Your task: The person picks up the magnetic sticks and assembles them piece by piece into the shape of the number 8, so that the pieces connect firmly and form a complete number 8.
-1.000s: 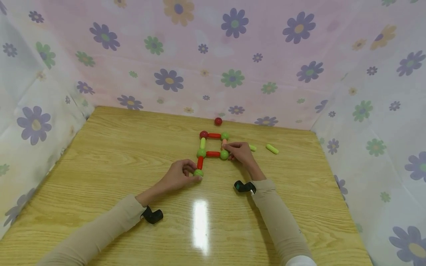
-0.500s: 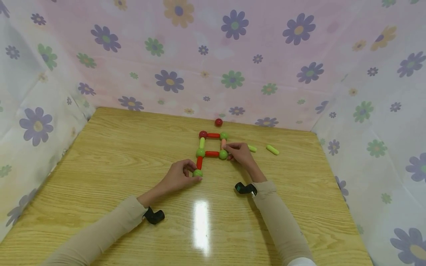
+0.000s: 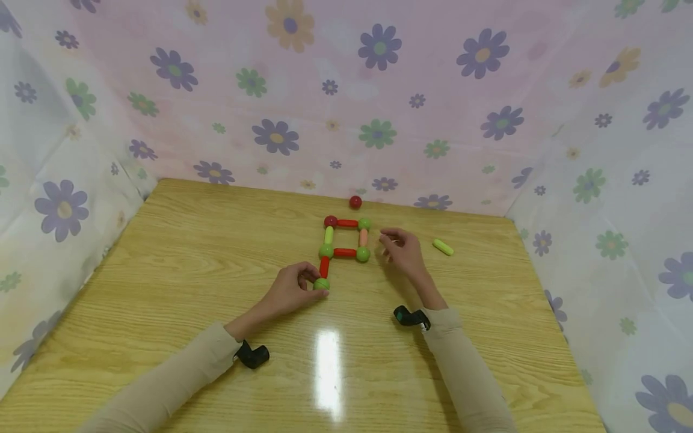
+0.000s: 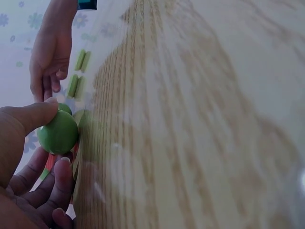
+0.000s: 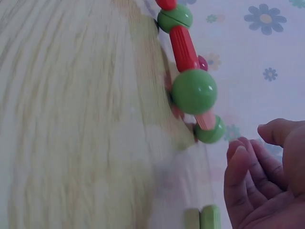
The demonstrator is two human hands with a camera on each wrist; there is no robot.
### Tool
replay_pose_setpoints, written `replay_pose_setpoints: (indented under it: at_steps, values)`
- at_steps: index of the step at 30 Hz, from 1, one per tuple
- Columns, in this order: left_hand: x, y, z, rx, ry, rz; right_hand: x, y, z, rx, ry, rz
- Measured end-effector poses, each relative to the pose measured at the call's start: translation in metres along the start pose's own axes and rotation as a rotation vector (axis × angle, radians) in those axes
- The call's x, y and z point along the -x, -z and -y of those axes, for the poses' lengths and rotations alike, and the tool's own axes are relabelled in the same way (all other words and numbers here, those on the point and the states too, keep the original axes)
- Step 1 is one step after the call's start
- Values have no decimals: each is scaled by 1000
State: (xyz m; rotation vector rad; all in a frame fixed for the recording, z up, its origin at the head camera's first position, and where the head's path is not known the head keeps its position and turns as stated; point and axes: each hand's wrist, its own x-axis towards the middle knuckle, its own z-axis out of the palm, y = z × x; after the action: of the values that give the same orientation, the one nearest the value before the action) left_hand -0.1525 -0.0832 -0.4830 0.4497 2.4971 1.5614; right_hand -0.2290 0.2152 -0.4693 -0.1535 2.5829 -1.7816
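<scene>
My left hand pinches a green ball between thumb and fingers, at the near end of a ball-and-rod figure lying on the table. A red rod joins that ball to another green ball, one corner of a square. The square's sides are two red rods, a yellow-green rod and a salmon rod; its far left corner is a dark red ball. To the right of the salmon rod, apart from it, my right hand hovers with loosely bent fingers, holding nothing.
A loose red ball lies behind the square, near the patterned cloth backdrop. One yellow-green rod lies right of my right hand. The left wrist view shows a second yellow-green rod, which my hand covers in the head view.
My right hand has let go of the salmon rod and moved right, covering the nearer loose yellow-green rod. The left hand keeps its grip on the green ball.
</scene>
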Motion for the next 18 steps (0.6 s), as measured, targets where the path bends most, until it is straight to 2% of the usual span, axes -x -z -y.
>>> replay_pose_setpoints:
  at_steps: [3,6,11,14,18]
  values:
    - [0,0,1,1,9,-3,3,11,-3,16,53,-58]
    - [-1,1,2,7,21,-6,6,23,-7,28,54,-112]
    - [-3,2,2,22,42,-20,10,40,-15,49,-44,-158]
    - [-3,3,2,33,50,-24,11,46,-21,80,-105,-143]
    - [-3,2,3,38,55,-16,13,50,-27,136,-136,-124]
